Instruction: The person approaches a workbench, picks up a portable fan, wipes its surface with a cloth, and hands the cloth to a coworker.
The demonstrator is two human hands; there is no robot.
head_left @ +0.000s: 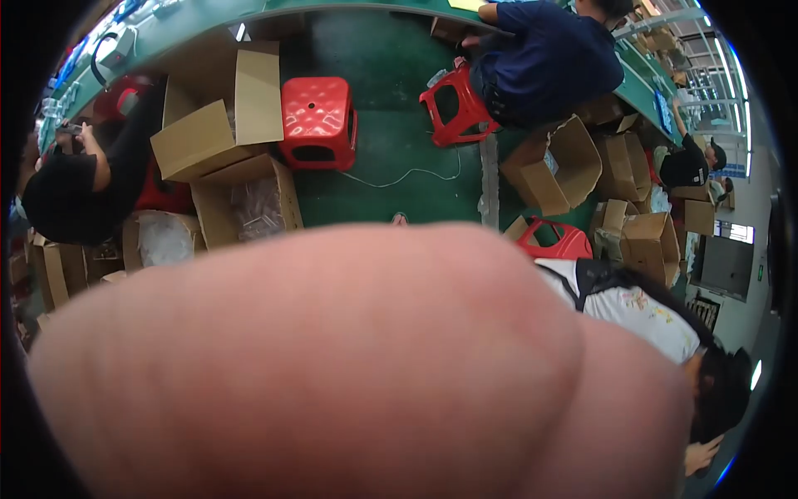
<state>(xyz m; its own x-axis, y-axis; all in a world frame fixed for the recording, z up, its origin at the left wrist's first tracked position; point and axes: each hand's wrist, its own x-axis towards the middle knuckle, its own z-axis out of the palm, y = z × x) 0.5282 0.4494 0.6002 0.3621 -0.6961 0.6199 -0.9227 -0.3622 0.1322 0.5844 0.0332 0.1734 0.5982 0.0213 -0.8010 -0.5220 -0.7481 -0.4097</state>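
A hand (332,366) filled the lower half of the view, close to the lens and badly blurred; I cannot tell whether it was the left or the right. It showed as two smooth, rounded masses meeting at a soft crease on the right. The fingertips could not be made out, so I cannot tell whether the fingers were clenched, released or grasping anything.

Nearest to its upper outline on the left was an open carton (285,190), plain brown cardboard with straight folded walls, holding clear plastic pieces (258,208). It stood on the floor (391,187) beyond the hand, which covered its lower edge from sight; the two looked well apart in depth. A bag (164,239) of translucent, crinkled plastic bulged just beside it. Behind stood a taller carton (259,91), its stiff flaps spread wide.

Close by was a stool (316,108) of glossy red plastic, its square seat rounded at the corners and pierced by a small hole. The floor was smooth and green, crossed by a thin, wavy white cord (407,174).
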